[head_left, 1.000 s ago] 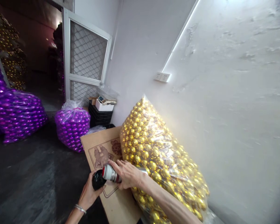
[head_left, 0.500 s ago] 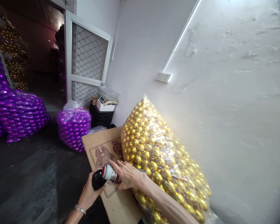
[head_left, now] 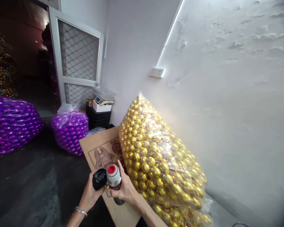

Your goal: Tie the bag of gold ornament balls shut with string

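My left hand (head_left: 89,193) is wrapped round a black cup (head_left: 99,179), which looks like a flask's lid; a silver bracelet circles that wrist. Close beside it, my right hand (head_left: 126,189) grips a vacuum flask (head_left: 114,179) that stands nearly upright, with a grey-white neck and a red stopper on top. The flask's dark lower end shows below my fingers. What the cup holds I cannot make out. Both hands are above a brown cardboard sheet or box top (head_left: 94,145) printed with a figure.
A big clear bag of gold balls (head_left: 153,157) leans beside the cardboard on the right. Bags of purple balls (head_left: 71,132) sit on the dark floor at left. Stacked black crates (head_left: 98,118) carry a scale (head_left: 104,101) near a mesh door (head_left: 79,50).
The flask has gone from tipped toward the black cup to nearly upright, and my right hand has turned with it. My left hand keeps the cup in about the same place.
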Demonstrator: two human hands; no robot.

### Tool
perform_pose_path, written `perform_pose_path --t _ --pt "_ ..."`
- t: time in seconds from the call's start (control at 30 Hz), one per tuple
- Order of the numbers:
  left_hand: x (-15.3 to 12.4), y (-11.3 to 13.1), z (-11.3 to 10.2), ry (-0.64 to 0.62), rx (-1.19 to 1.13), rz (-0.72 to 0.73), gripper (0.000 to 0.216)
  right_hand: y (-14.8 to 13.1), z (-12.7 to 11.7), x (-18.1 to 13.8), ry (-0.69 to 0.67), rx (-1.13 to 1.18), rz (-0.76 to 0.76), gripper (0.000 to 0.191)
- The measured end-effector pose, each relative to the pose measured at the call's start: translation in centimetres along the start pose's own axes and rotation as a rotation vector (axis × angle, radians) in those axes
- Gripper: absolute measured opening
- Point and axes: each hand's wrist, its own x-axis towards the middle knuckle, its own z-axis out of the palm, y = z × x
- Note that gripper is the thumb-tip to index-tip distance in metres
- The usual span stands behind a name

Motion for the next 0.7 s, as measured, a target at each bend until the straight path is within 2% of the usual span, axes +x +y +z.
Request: perform_pose_path --t 0.13,0.23,0.4,0.53,0.63,0.7 --pt "0.3 0.1 0.6 -0.004 0.024 -0.033 0.073 0.5 2.1 -2.4 0.295 0.124 0.076 0.111" --pt "0.6 0.3 1.1 -0.009 0.048 -0.053 0.078 1.9 3.0 -4.9 0.463 0.148 0.129 0.108" --pt "1.1 0.9 2.7 -0.053 0.072 -0.049 0.08 5.0 2.8 -11.3 0.74 -0.044 0.323 0.102" --pt "1.2 1.1 5.6 -0.132 0.12 -0.064 0.083 7.0 2.0 -16.8 0.964 -0.171 0.482 0.101" --pt "0.8 1.3 8.6 -0.268 0.117 -0.007 0.079 8.2 1.2 -20.7 1.117 -0.224 0.633 0.1" --pt "0.2 1.6 11.0 -0.357 0.112 0.02 0.077 9.0 0.6 -23.0 1.116 -0.282 0.712 0.095"
